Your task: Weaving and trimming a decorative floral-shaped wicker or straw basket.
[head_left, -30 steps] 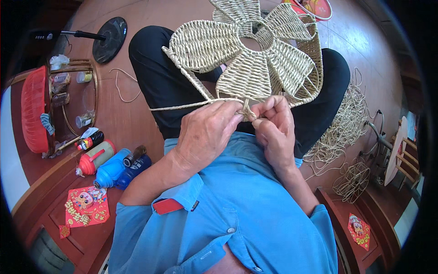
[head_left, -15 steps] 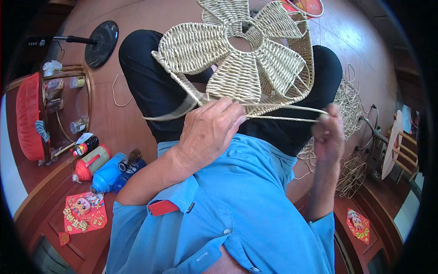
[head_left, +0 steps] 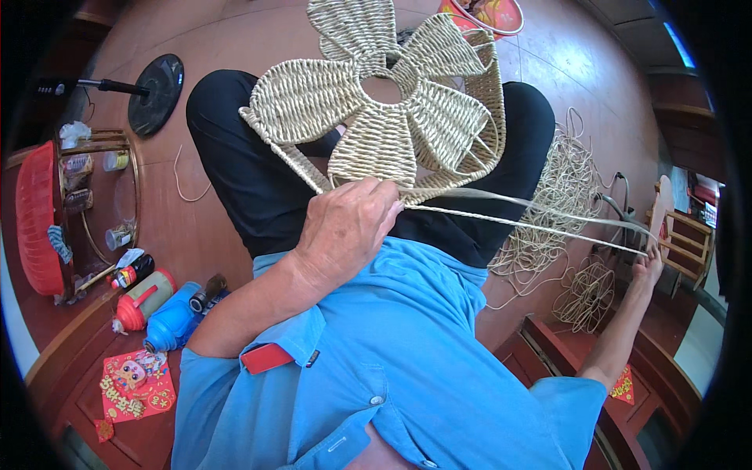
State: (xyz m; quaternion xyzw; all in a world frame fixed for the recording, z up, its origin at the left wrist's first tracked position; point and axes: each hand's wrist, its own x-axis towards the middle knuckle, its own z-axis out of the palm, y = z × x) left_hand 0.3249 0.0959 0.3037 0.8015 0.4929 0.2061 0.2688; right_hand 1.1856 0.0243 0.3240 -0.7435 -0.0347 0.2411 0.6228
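Observation:
A flower-shaped woven piece [head_left: 372, 145] of pale twisted cord rests across my lap, with broad petals around a round central hole and a woven rim along its right side. My left hand [head_left: 348, 223] grips its near edge, fingers curled over the bottom petal's base. From there a pale cord [head_left: 525, 225] runs taut to my right hand [head_left: 647, 266], which is stretched far out to the right and closed on it. A second, blurred strand runs above it to the same hand.
A heap of loose cord [head_left: 540, 211] and a smaller coil [head_left: 586, 296] lie on the floor at right, near a wooden chair [head_left: 689, 239]. At left are a fan base [head_left: 156, 95], a red basin [head_left: 37, 219], a low rack and several flasks [head_left: 171, 317]. A red container [head_left: 493, 14] stands at the far side.
My right hand has swung outward to the right, drawing the cord out longer. The loose end left of my left hand is no longer visible. My left hand keeps its hold on the edge.

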